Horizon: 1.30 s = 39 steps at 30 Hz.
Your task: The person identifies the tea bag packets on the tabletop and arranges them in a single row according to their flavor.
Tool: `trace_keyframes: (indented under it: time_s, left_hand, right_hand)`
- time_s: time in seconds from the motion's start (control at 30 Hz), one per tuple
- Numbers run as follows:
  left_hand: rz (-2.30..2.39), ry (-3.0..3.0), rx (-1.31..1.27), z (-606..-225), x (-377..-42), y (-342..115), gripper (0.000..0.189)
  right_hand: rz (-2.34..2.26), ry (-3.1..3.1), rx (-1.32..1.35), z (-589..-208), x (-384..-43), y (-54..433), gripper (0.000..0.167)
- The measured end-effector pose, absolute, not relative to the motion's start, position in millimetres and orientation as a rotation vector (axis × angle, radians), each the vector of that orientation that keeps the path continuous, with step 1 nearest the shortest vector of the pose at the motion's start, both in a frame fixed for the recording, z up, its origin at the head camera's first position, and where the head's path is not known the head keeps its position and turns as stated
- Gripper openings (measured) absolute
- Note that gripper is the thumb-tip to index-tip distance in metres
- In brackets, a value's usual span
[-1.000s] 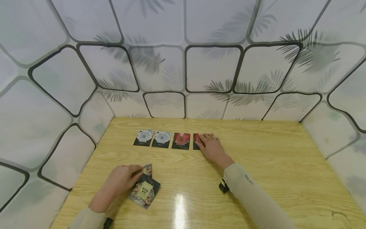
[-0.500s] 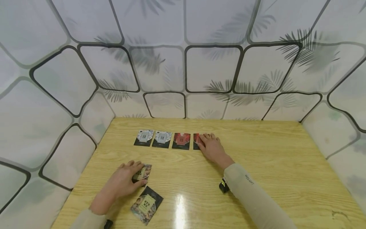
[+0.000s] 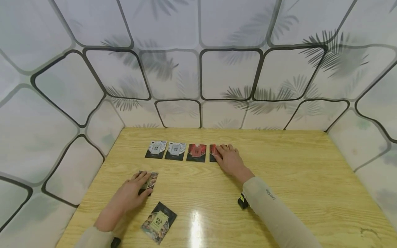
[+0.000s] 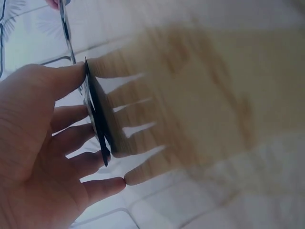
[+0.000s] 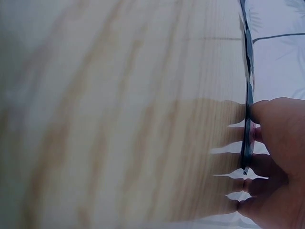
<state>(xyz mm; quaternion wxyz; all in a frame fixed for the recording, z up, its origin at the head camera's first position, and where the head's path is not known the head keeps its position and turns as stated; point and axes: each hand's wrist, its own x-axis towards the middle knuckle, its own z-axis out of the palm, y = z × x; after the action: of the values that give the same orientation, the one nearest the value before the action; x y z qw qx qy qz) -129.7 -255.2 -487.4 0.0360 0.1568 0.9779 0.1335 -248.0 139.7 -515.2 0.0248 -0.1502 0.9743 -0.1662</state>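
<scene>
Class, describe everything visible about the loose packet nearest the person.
The packet is flat, rectangular, dark at its far end, with food-like pictures around a pale yellow label whose dark characters are illegible. It looks thin, perhaps film or card. It lies askew, label up, on the wooden table, to the right of the left hand; neither hand touches it.

Seen from here: left sleeve [image 3: 94, 238] and right sleeve [image 3: 277, 215], pale beige; dark lettering [image 3: 270, 194] on the latter. Left device [image 3: 115, 242], black; right device [image 3: 243, 203], black with yellow-green mark [image 3: 242, 198].
</scene>
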Motion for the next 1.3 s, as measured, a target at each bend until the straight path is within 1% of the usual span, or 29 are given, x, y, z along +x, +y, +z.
trace_keyframes:
  time_s: [0.43, 1.3]
  left_hand:
    - [0.365, 3.024, 0.421, -488.6, -135.4, -269.1, 0.062]
    - [0.314, 3.001, 0.225, -489.4, -166.5, -294.4, 0.059]
  right_hand:
    - [-0.517, 2.997, -0.457, -511.5, -246.9, 140.1, 0.058]
    - [-0.521, 3.001, -0.440, -510.1, -246.3, 139.2, 0.057]
